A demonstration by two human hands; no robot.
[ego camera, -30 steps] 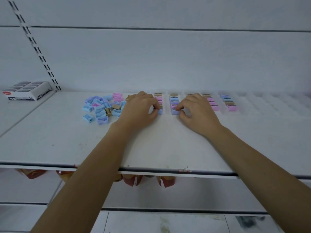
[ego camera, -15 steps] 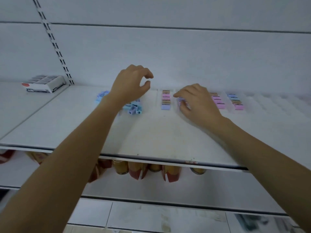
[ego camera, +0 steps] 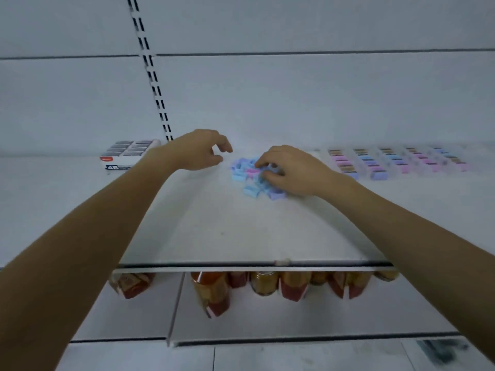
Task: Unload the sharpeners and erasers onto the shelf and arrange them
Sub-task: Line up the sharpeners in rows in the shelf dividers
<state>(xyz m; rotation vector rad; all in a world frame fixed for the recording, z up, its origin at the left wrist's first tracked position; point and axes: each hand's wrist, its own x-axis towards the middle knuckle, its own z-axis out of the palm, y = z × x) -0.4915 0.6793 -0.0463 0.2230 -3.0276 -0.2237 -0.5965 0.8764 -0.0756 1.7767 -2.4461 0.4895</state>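
A loose pile of small blue, purple and pink sharpeners (ego camera: 250, 180) lies mid-shelf. My right hand (ego camera: 290, 171) rests on the pile's right side with its fingers curled down into it; whether it holds one is hidden. My left hand (ego camera: 199, 151) hovers just left of the pile, thumb and fingers apart, holding nothing. To the right, several neat rows of sharpeners (ego camera: 396, 162) run from front to back. A white box of black erasers (ego camera: 126, 156) marked 4B stands at the far left, behind my left forearm.
The white shelf (ego camera: 241, 231) has bare surface in front of the pile, up to its front edge. A slotted upright (ego camera: 152, 76) runs up the back wall. Bottles with red labels (ego camera: 211, 290) stand on the lower shelf.
My right hand left the sorted rows and moved left onto the loose pile. My left hand came off the pile to its left side. The view swung left, so the rows now sit at the right.
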